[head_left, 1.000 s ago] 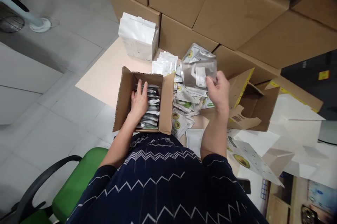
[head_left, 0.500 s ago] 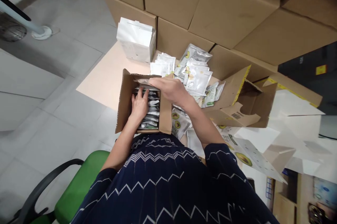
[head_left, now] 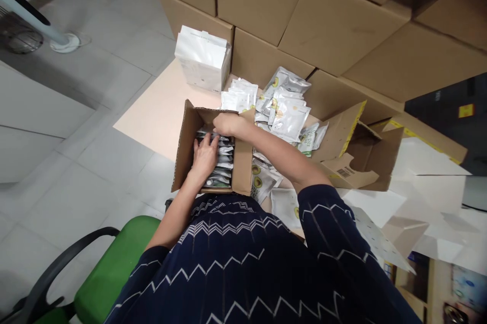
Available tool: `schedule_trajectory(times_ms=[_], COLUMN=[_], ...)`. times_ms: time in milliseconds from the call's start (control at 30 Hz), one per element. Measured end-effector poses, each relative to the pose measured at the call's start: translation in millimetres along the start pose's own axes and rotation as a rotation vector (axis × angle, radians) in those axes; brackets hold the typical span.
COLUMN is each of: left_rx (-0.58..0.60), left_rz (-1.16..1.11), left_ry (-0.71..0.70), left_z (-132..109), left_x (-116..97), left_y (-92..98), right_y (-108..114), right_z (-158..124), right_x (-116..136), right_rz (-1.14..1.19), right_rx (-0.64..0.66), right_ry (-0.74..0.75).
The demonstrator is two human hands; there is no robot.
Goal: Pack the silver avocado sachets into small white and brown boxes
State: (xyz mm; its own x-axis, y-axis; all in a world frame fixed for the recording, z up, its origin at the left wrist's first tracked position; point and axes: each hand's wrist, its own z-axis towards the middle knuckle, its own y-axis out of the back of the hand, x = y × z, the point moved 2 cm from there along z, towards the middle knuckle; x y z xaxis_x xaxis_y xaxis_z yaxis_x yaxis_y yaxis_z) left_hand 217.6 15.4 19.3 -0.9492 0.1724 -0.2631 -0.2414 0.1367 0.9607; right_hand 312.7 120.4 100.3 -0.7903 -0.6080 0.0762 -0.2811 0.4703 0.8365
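Observation:
An open cardboard box (head_left: 242, 167) stands in front of my body, with a row of flat foil sachets (head_left: 223, 166) standing on edge inside it. My left hand (head_left: 205, 155) reaches into the box, fingers apart and resting on the tops of the sachets. At the box's far end, my right hand (head_left: 227, 125) is down inside with its fingers curled around the top of a sachet, mostly hidden by the hand. Just beyond the box lies a small pile of white sachets (head_left: 239, 95), and to its right a larger heap of sachets (head_left: 291, 118).
A white carton (head_left: 203, 60) stands at the table's back left. Large cardboard boxes (head_left: 262, 2) are stacked behind. An open empty carton (head_left: 365, 156) lies on the right, near white cardboard sheets (head_left: 429, 197). A green chair (head_left: 114, 268) is at lower left.
My right hand has lowered the sachet from above the far end down into the box. My left hand stays on the row of sachets. The view has shifted slightly.

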Motion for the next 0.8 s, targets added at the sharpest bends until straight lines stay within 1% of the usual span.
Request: schedule_trajectory(times_ms=[133, 200, 267, 367, 433, 500, 567, 633, 667, 733, 767, 800], left_rx=[-0.006, -0.018, -0.038, -0.091, -0.146, -0.228, -0.340, -0.448, -0.482, -0.497, -0.492, -0.482], left_rz=[-0.013, -0.021, -0.034, -0.076, -0.127, -0.191, -0.251, -0.291, -0.300, -0.306, -0.307, -0.316], left_ry=[-0.016, -0.030, -0.047, -0.085, -0.127, -0.176, -0.199, -0.158, -0.117, 0.003, 0.085, 0.182], left_z=[-5, -9, -15, -29, -45, -66, -92, -119, -131, -151, -157, -162], left_x=[5, 7, 6, 4, 5, 10, 21, 36, 43, 57, 63, 68], left_y=[0.2, 1.9, 6.3, 19.7, 32.0, 44.6, 53.5, 55.0, 52.2, 40.6, 33.1, 25.2], right_y=[-1, -4, -7, -12, -16, -18, -16, -11, -7, -2, -1, -1], right_z=[8, 12, 19, 29, 31, 25, 9, -13, -24, -42, -47, -49], right_x=[4, 4, 2, -4, -9, -12, -13, -17, -22, -34, -42, -49], right_rz=[0.023, 0.004, -0.016, 0.000, 0.040, 0.091, 0.148, 0.203, 0.218, 0.221, 0.219, 0.222], right_rx=[0.115, 0.147, 0.124, 0.046, 0.016, -0.004, -0.087, -0.263, -0.372, -0.553, -0.609, -0.631], right_ry=[0.105, 0.117, 0.071, -0.043, -0.097, -0.090, -0.019, 0.007, -0.027, -0.166, -0.233, -0.274])
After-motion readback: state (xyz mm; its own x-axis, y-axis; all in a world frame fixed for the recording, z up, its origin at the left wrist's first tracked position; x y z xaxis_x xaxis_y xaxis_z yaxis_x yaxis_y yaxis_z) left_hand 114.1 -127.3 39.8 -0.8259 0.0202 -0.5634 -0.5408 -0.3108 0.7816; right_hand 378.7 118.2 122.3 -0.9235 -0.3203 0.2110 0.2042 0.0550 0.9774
